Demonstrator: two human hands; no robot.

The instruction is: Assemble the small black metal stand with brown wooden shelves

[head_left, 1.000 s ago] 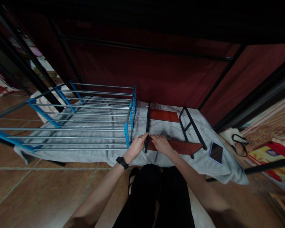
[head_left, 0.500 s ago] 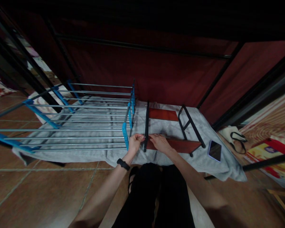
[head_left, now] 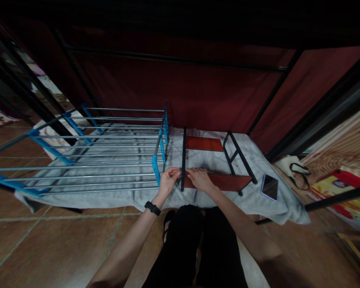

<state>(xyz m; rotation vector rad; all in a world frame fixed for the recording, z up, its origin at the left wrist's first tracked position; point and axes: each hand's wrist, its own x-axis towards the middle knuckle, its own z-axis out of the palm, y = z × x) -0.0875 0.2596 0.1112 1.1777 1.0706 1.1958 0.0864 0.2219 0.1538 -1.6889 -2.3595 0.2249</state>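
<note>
A small rack with black metal side frames (head_left: 183, 154) and reddish-brown boards (head_left: 232, 183) lies on its side on a grey cloth. My left hand (head_left: 168, 182), with a dark band on its wrist, is closed in a pinch at the outer left side of the near frame bar. Whatever is between those fingertips is too small to make out. Across the bar, my right hand (head_left: 200, 179) grips the left end of the nearer board, fingers bent against the frame. The second side frame (head_left: 238, 154) of the rack stands at the right end of the boards.
A larger rack of metal rods with blue plastic joints (head_left: 156, 168) fills the left of the grey cloth (head_left: 144, 198). A phone (head_left: 270, 187) lies at its right end. Dark red panels (head_left: 180, 88) rise behind. A white bag (head_left: 291, 166) and a colourful package (head_left: 342, 192) are at the right.
Both hands stay at the same joint of the small rack, with only slight finger movement. The whole view has shifted a little.
</note>
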